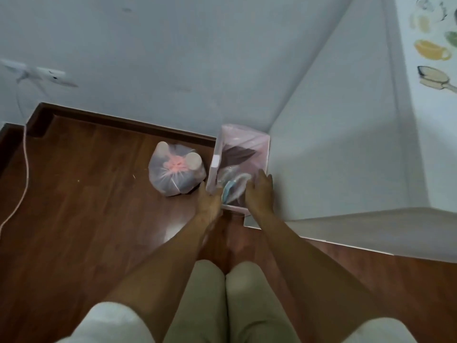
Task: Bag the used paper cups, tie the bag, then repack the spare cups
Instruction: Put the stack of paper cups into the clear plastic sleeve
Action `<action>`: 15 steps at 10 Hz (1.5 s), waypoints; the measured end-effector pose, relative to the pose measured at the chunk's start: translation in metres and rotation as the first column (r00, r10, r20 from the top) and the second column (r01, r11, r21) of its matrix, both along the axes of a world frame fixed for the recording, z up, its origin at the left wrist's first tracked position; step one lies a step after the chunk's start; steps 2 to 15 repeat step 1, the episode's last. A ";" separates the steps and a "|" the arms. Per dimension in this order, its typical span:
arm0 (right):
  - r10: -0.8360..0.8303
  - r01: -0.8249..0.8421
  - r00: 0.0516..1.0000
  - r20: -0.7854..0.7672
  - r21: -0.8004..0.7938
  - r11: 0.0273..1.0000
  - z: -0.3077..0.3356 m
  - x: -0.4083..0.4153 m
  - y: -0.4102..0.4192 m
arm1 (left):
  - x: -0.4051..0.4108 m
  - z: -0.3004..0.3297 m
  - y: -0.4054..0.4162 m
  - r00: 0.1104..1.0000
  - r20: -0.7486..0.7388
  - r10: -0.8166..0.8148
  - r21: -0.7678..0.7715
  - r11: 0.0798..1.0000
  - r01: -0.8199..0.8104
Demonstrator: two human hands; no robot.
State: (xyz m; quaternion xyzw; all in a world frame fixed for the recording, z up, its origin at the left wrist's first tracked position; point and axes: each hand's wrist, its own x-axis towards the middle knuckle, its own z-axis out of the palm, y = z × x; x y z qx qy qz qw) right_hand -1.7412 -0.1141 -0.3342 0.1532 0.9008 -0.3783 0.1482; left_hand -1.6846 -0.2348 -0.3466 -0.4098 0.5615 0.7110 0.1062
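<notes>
- Both hands reach down to a small pink bin [214, 158] standing on the floor in a corner; the left hand [209, 203] grips the bin's near left rim, while the right hand [259, 191] lies open, fingers spread, on the crumpled clear plastic and bluish stuff inside. Blur hides what that stuff is.
- Wall [173, 58]: plain pale blue-grey, with a white socket plate [50, 73] at left, a plug in it.
- White cabinet [346, 144] to the right of the bin, just beside it; its far right face carries painted pictures [431, 49] of cups and a spoon. No writing or brand can be read anywhere.
- Floor [86, 206]: dark red-brown wood planks with a glossy sheen and a matching dark skirting along the wall.
- Knees in light khaki trousers [222, 305] fill the bottom edge.
- Bag [176, 170]: translucent, tied shut with a pink knot on top, sitting on the floor just left of the bin; paper cups [193, 161] show through it.
- Cord [21, 174]: thin, pinkish, trailing from the socket down across the floor at far left.
</notes>
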 end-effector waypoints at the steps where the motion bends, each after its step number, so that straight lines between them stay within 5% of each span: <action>1: 0.009 -0.008 1.000 0.003 -0.019 1.000 0.017 0.010 -0.002 | -0.001 0.023 -0.015 0.997 0.064 -0.045 -0.101 0.994 0.051; 15: 0.009 -0.008 1.000 0.003 -0.019 1.000 0.017 0.010 -0.002 | -0.001 0.023 -0.015 0.997 0.064 -0.045 -0.101 0.994 0.051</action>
